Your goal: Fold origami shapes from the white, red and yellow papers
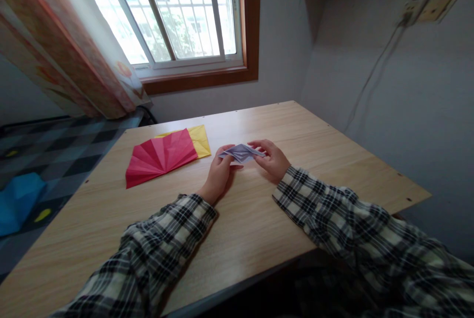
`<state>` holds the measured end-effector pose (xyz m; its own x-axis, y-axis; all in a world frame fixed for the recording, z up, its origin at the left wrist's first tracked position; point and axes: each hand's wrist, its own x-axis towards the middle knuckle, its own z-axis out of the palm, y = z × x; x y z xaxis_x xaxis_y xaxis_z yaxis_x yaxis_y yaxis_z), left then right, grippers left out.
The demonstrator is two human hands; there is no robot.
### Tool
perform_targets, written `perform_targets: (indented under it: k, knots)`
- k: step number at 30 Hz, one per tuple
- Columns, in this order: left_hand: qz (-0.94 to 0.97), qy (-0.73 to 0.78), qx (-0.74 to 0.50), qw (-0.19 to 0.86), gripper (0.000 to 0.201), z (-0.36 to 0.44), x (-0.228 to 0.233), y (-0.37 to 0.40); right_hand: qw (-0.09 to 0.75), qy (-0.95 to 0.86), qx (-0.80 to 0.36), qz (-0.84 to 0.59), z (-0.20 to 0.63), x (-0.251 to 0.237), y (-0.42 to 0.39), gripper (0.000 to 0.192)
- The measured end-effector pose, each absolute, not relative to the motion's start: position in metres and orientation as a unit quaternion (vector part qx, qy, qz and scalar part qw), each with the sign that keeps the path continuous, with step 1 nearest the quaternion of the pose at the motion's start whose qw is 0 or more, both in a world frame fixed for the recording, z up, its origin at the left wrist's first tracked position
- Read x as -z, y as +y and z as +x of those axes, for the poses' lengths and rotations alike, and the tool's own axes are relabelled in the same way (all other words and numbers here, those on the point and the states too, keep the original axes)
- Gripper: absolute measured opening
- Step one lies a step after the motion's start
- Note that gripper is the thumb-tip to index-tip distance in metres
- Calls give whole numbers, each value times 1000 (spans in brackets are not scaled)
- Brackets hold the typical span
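Observation:
A small folded sheet of pale lilac paper (pixel 241 152) is held just above the table between both hands, its layers pointed at the two ends. My left hand (pixel 219 172) pinches its left end, thumb on the near side. At the right end, the thumb and fingers of my right hand (pixel 273 160) close on the other tip. Left of my hands lies a creased red sheet of paper (pixel 163 156) with fan-like folds. It partly covers a creased yellow sheet (pixel 200 140).
The light wooden table (pixel 333 160) reaches back toward the window (pixel 185 12). To the left, a checked bedspread (pixel 74 145) bears a blue paper piece (pixel 20 199). A cable (pixel 374 71) hangs from the socket (pixel 425 10) on the right wall.

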<state>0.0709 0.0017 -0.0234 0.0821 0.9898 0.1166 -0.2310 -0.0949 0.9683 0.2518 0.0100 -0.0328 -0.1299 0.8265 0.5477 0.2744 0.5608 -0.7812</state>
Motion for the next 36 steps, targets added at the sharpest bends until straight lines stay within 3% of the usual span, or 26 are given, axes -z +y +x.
perform_targets:
  k: [5, 18, 24, 36]
  knots:
    - [493, 373, -549, 562, 22, 71, 31, 5, 486, -746, -219, -398, 248, 31, 4, 49]
    - [527, 363, -519, 567, 18, 74, 24, -5, 454, -758, -160, -440, 246, 31, 3, 33]
    - [582, 380, -485, 530, 18, 73, 19, -9, 447, -751, -175, -453, 248, 29, 5, 10]
    - [659, 405, -483, 410, 15, 69, 18, -5, 454, -745, -207, -443, 246, 32, 6, 11]
